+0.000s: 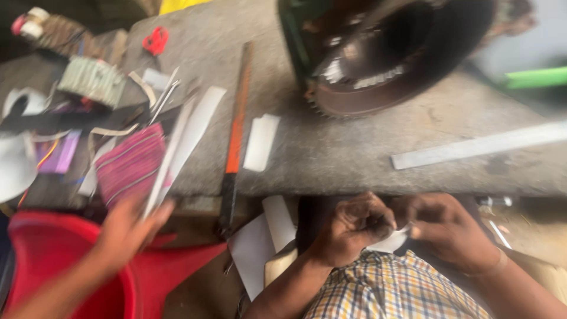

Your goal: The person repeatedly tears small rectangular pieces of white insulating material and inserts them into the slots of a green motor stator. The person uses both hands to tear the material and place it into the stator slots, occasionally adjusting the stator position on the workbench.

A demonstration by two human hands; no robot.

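1. Left hand (354, 227), nearest, just below the bench (331, 159) edge. Fist clenched on one end of a white paper (394, 241), knuckles up, probably to keep the piece taut.
2. Right hand (449, 230), just beside the left. Fingers pinched on the other end of the same paper, so it lies between both hands over a checked shirt (384, 289). Most of the paper is covered by the fingers; its shape cannot be told.
3. White sheets (254, 248), loose below the bench edge, left of the left hand, partly hidden by it.
4. Other hand (127, 230), low left, apparently another person's. It grips a long white strip (171, 147) slanting up over the bench, above a red tub (47, 260).
5. Striped pink cloth (130, 162), beside that strip, draped at the bench edge.
6. Bar (236, 130), long, orange in its middle, overhanging the edge; its kind is unclear through blur.
7. White slip (260, 142), flat, just right of the bar.
8. Ruler (478, 145), pale, flat on the bench right, cut off by the frame.
9. Toothed wheel (378, 71), dark, far centre; top cropped.
10. Clutter (88, 80), far left, too smeared to sort.
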